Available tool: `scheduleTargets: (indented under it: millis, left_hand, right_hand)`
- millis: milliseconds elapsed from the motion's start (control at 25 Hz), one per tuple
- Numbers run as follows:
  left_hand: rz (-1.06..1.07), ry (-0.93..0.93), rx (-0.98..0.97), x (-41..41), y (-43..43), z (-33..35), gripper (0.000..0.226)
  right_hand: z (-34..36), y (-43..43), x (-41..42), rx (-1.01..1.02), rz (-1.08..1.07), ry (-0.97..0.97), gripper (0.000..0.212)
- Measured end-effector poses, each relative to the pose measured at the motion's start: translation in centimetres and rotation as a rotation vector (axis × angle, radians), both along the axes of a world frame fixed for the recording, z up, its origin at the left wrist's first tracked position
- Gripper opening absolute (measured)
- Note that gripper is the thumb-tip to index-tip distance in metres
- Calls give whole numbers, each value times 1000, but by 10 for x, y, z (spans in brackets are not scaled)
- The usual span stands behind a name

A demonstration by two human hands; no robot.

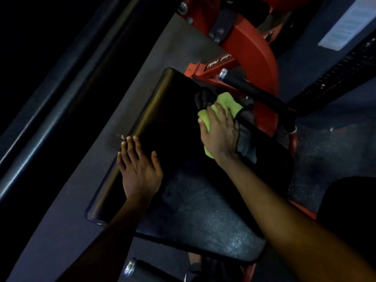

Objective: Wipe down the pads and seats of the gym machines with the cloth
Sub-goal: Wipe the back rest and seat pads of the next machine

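Note:
A black padded seat of a red gym machine fills the middle of the view. My right hand presses a yellow-green cloth flat against the far right part of the pad, fingers spread over it. A grey part of the cloth hangs out to the right of the hand. Fingers straight, my left hand rests flat on the pad's left edge.
The red machine frame rises behind the seat. A black handle bar with a chrome end runs just beyond the cloth. Another black handle lies below the seat. Grey rubber floor lies to the left, a dark rail beyond it.

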State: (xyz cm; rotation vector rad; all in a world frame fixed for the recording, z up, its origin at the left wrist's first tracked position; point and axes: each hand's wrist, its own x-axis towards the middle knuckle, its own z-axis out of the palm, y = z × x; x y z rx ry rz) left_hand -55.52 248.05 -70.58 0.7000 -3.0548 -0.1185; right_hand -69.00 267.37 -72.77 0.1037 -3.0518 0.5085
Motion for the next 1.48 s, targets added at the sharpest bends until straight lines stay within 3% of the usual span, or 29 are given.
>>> scheduleTargets:
  millis: [160,360,520,600,680,760,920,1000,1160,1240,1320,1480]
  left_hand:
    - [36,7,36,-1,0,3,69]
    - [24,29,182,16,-14,6,68]
    - [67,6,192,65,-32,10,73]
    - [59,-17,170,75,-33,7,74]
    - [69,-43,129,75,-30,3,74]
    - [77,-44,113,71,-29,1,73]
    - [95,43,221,81,-33,4,77]
    - [173,108,227,89,-32,4,82]
    - [320,138,191,105,-23,3,89]
    - [368,120,174,114,-22,1,90]
    - [350,97,184,127,-22,-2,90]
    - [427,109,257,144,-19,-1,103]
  right_hand:
    - [-2,15,16,19,456,49,51]
    - [14,-34,4,-35,234,-7,50]
    - [13,-65,21,-40,753,104,50]
    - [18,-69,2,-35,717,32,54]
    - [28,-80,-12,-23,492,-101,56]
    - [35,-95,-4,10,437,-99,57]
    - [41,-93,32,65,872,-25,59]
    - [45,-89,16,81,930,-63,58]
    - [47,-124,3,33,599,-117,50]
    - [49,-144,24,94,723,42,45]
    - [50,-155,57,105,977,120,43]
    - [50,-164,100,126,1189,76,50]
